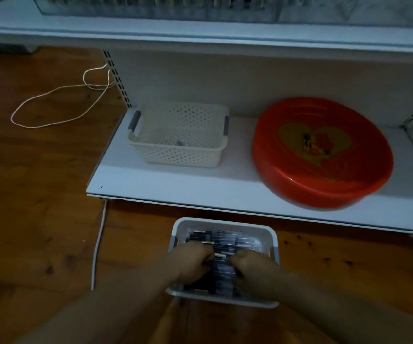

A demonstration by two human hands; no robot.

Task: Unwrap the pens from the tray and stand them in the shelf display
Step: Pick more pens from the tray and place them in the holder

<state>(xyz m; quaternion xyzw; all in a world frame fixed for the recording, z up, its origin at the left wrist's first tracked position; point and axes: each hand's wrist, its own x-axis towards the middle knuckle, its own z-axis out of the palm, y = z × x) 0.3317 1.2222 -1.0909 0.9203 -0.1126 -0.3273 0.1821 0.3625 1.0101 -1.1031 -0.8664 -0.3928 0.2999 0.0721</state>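
A white tray (225, 225) sits on the wooden floor just in front of the bottom shelf, filled with several wrapped dark pens (221, 240). Both hands are down inside it. My left hand (193, 259) has its fingers curled around pens at the tray's left side. My right hand (255, 269) is curled on pens at the right side. The two hands nearly meet over the middle of the pile. The shelf display (200, 6) with standing pens runs along the top edge, blurred.
A perforated cream basket (180, 155) and a round red tray (324, 192) with a gold heart stand on the white bottom shelf (175, 184). A loose white cord (51, 103) loops on the floor at left. A white strip (98, 247) lies by the shelf corner.
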